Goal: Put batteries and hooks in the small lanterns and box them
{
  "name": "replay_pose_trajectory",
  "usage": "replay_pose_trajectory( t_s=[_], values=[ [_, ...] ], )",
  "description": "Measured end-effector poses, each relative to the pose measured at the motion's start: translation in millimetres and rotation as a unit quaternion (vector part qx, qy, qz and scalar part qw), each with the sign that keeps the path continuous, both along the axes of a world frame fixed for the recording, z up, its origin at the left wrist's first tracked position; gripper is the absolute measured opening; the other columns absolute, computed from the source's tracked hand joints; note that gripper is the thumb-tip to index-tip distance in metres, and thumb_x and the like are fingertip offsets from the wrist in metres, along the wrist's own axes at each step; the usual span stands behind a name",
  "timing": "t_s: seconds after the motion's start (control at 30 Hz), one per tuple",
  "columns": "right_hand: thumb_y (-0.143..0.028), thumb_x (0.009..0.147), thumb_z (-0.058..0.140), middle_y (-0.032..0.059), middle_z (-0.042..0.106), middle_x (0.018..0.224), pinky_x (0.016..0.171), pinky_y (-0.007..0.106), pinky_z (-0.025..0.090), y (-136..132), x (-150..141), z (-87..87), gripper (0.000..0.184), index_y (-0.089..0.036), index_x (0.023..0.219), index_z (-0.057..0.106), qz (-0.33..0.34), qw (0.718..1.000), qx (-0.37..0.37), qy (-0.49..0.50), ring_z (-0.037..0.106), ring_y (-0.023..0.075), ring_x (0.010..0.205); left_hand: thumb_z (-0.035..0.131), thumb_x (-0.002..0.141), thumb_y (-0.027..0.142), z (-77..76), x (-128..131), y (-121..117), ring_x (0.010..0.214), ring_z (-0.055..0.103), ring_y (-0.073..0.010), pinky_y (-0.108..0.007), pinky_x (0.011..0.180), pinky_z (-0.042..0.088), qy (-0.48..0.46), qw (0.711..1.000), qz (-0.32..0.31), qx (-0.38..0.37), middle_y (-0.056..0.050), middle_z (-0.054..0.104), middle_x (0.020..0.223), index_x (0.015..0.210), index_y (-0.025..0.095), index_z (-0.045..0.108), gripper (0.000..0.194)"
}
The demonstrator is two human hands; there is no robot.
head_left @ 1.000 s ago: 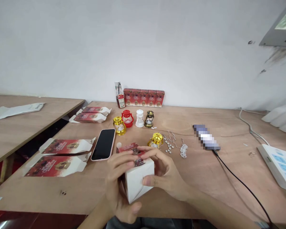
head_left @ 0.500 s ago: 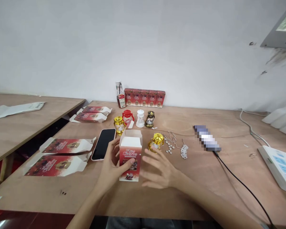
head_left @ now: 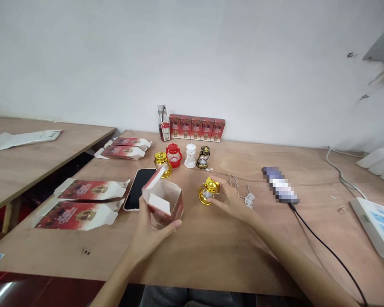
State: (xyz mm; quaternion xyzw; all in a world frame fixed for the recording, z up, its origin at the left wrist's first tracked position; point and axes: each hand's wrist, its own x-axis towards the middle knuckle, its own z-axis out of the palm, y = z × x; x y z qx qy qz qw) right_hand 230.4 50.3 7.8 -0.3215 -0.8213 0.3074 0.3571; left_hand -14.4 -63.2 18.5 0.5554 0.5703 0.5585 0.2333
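Note:
My left hand [head_left: 147, 232] grips a red-and-white cardboard gift box [head_left: 176, 209] with its top flaps open, tilted so that its white inside shows. My right hand [head_left: 232, 200] has its thumb and fingers around a small gold lantern [head_left: 208, 194], which stands on the table to the right of the box. Behind them is a row of small lanterns: another gold lantern [head_left: 162, 164], a red lantern [head_left: 173, 155], a white lantern [head_left: 190, 156] and a bronze-coloured lantern [head_left: 203, 157]. Small metal hooks [head_left: 233, 181] lie partly behind my right hand.
Flattened red boxes [head_left: 83, 215] lie at the left, beside a black-screened phone [head_left: 137, 192]. Several closed red boxes [head_left: 196, 128] and a bottle [head_left: 164, 128] stand against the wall. At the right are a cabled phone [head_left: 278, 183] and a white box [head_left: 376, 226] with blue labels.
My left hand has tilted the box, so its open top now faces me. My right hand has moved from beside the box to the gold lantern and closed around it.

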Motion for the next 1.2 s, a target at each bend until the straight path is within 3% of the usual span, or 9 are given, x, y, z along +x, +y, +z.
replay_pose_trajectory(
  t_s=[0.13,0.23,0.33,0.43,0.57,0.73,0.9,1.03,1.2],
  values=[
    [-0.038,0.071,0.075,0.0109,0.051,0.133,0.098,0.044,0.046,-14.2,-9.2,13.2,0.077,-0.026,0.136,0.037,-0.038,0.992,-0.029,0.118,0.054,0.0256,0.119,0.079,0.063,0.031,-1.7,13.1,3.6,0.124,0.047,-0.0296,-0.05,0.097,0.046,0.042,0.988,0.11,0.1,-0.014,0.037,0.134,0.139,0.028,0.019,0.097],
    [-0.055,0.066,0.074,0.009,0.055,0.126,0.089,0.042,0.052,-30.7,-18.0,42.0,0.089,-0.03,0.139,0.03,-0.012,0.946,-0.164,0.28,0.06,0.0261,0.11,0.076,0.068,0.028,2.8,16.3,6.8,0.11,0.057,-0.0251,-0.042,0.086,0.054,0.089,0.984,0.072,0.136,-0.011,0.042,0.127,0.134,0.027,0.027,0.082],
    [-0.073,0.063,0.064,0.0081,0.062,0.115,0.085,0.043,0.054,-44.0,-32.2,72.2,0.085,-0.029,0.131,0.04,0.041,0.897,-0.284,0.335,0.063,0.0281,0.103,0.07,0.073,0.025,14.6,18.5,7.3,0.104,0.059,-0.0237,-0.04,0.081,0.055,0.18,0.975,-0.01,0.126,-0.009,0.049,0.119,0.127,0.027,0.04,0.062],
    [-0.069,0.066,0.063,0.007,0.063,0.113,0.084,0.042,0.054,-47.7,-48.7,88.1,0.074,-0.029,0.125,0.043,0.022,0.878,-0.304,0.369,0.064,0.0267,0.101,0.069,0.074,0.026,22.9,23.4,7.7,0.099,0.06,-0.0226,-0.039,0.077,0.057,0.213,0.969,-0.039,0.116,-0.007,0.05,0.112,0.123,0.026,0.043,0.056],
    [-0.056,0.075,0.062,0.0054,0.062,0.115,0.087,0.04,0.052,-42.3,-62.8,82.5,0.059,-0.03,0.124,0.04,-0.053,0.879,-0.263,0.394,0.063,0.0219,0.1,0.072,0.07,0.028,11.7,29.3,8.6,0.095,0.062,-0.0221,-0.042,0.077,0.058,0.139,0.978,-0.006,0.154,-0.005,0.048,0.111,0.118,0.029,0.038,0.059],
    [-0.037,0.063,0.08,0.0043,0.057,0.118,0.097,0.038,0.046,-34.7,-58.4,69.7,0.066,-0.027,0.117,0.043,-0.091,0.94,-0.128,0.302,0.057,0.0202,0.109,0.074,0.07,0.026,-5.4,28.7,7.8,0.103,0.061,-0.0222,-0.042,0.083,0.058,0.115,0.977,0.006,0.179,-0.006,0.043,0.119,0.122,0.03,0.034,0.066],
    [-0.033,0.062,0.082,0.0029,0.059,0.114,0.091,0.036,0.047,-31.6,-45.1,91.3,0.063,-0.027,0.113,0.046,-0.01,0.994,0.013,0.104,0.06,0.0215,0.104,0.073,0.071,0.031,-2.2,25.1,11.4,0.112,0.058,-0.0246,-0.043,0.089,0.055,0.097,0.986,-0.024,0.133,-0.008,0.042,0.123,0.126,0.027,0.034,0.067],
    [-0.027,0.065,0.077,0.0013,0.061,0.113,0.083,0.036,0.047,-29.9,-46.7,112.1,0.059,-0.028,0.116,0.047,0.065,0.997,0.021,-0.043,0.061,0.0229,0.099,0.072,0.073,0.029,-0.5,26.0,15.1,0.109,0.06,-0.0227,-0.043,0.09,0.055,0.104,0.983,-0.055,0.141,-0.007,0.046,0.122,0.128,0.028,0.033,0.068],
    [-0.03,0.065,0.077,0.0024,0.061,0.11,0.089,0.042,0.041,-30.1,-56.7,109.4,0.056,-0.028,0.115,0.049,0.032,0.994,0.045,-0.095,0.053,0.0266,0.106,0.072,0.073,0.031,-0.4,27.9,15.3,0.107,0.061,-0.0222,-0.04,0.088,0.056,0.094,0.983,-0.035,0.155,-0.008,0.045,0.122,0.127,0.026,0.034,0.067]
  ],
)
